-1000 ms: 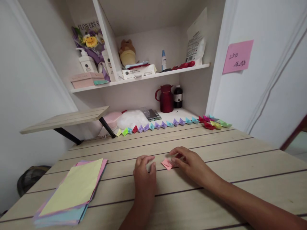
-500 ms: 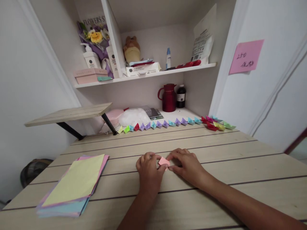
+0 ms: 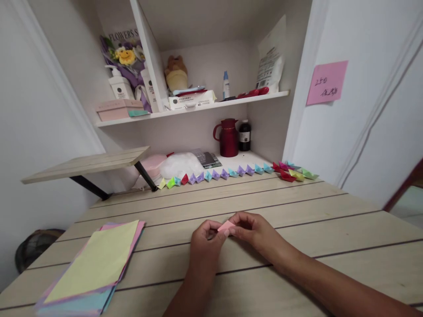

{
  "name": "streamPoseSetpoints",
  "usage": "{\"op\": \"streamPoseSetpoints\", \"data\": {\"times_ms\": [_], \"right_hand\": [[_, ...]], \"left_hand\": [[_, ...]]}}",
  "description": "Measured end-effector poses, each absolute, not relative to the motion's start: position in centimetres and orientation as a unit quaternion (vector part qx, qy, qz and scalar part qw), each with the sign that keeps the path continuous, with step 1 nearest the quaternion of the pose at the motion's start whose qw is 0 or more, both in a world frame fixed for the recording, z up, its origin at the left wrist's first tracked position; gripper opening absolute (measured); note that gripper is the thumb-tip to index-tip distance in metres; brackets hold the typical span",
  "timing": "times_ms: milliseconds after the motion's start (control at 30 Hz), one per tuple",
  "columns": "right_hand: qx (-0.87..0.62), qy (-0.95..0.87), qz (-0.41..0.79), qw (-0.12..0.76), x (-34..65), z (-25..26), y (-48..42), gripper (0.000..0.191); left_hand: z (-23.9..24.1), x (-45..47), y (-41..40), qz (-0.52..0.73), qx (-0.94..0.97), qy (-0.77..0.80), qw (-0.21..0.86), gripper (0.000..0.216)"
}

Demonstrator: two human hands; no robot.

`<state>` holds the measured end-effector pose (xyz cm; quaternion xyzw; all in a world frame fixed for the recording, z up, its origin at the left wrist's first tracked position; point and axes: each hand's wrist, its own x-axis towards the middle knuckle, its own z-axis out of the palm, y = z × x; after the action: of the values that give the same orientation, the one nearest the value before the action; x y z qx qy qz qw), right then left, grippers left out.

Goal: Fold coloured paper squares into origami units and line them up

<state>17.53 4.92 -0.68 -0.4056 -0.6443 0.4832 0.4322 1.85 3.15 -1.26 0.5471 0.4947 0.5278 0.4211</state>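
Observation:
A small folded pink paper (image 3: 226, 226) is pinched between both my hands just above the wooden table (image 3: 297, 229). My left hand (image 3: 205, 245) grips its left end with curled fingers. Closed on the right end, my right hand (image 3: 255, 230) meets it from the other side. A stack of coloured paper sheets (image 3: 92, 266), yellow on top, lies at the near left of the table. A row of small folded paper boats (image 3: 231, 172) in several colours lines the table's far edge.
A raised wooden shelf board (image 3: 86, 164) juts out at the left. The alcove behind holds a red jug (image 3: 228, 137), a dark bottle (image 3: 245, 134), a pink case and white wadding. The upper shelf (image 3: 198, 108) carries bottles, boxes and a plush toy. A pink note (image 3: 326, 82) hangs on the wall.
The pink paper lay on the table under my right fingers; my left hand came over, and both hands now hold it lifted and pinched between them.

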Motion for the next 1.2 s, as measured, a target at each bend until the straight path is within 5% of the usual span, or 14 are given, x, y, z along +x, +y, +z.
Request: {"op": "streamPoseSetpoints", "data": {"times_ms": [167,300,400,767,1100,1200], "right_hand": [[-0.431,-0.685,0.396,0.433,18.1,0.5,4.5,0.014],[-0.467,-0.793,0.183,0.346,19.0,1.7,4.2,0.009],[-0.452,-0.826,0.12,0.314,19.1,2.1,3.8,0.014],[-0.417,-0.708,0.356,0.445,18.7,1.9,3.9,0.015],[-0.429,-0.714,0.345,0.432,19.1,2.4,3.8,0.013],[-0.443,-0.743,0.289,0.41,19.1,2.5,3.7,0.015]], "left_hand": [[-2.1,2.2,2.9,0.508,0.588,0.511,0.368,0.014],[-1.9,2.7,2.5,0.508,0.646,0.536,0.192,0.045],[-1.4,2.9,2.1,0.457,0.695,0.534,0.151,0.017],[-0.6,2.6,2.1,0.521,0.535,0.505,0.432,0.017],[-0.9,2.7,2.2,0.512,0.529,0.507,0.448,0.018],[-0.7,2.8,2.1,0.535,0.547,0.527,0.371,0.016]]}}
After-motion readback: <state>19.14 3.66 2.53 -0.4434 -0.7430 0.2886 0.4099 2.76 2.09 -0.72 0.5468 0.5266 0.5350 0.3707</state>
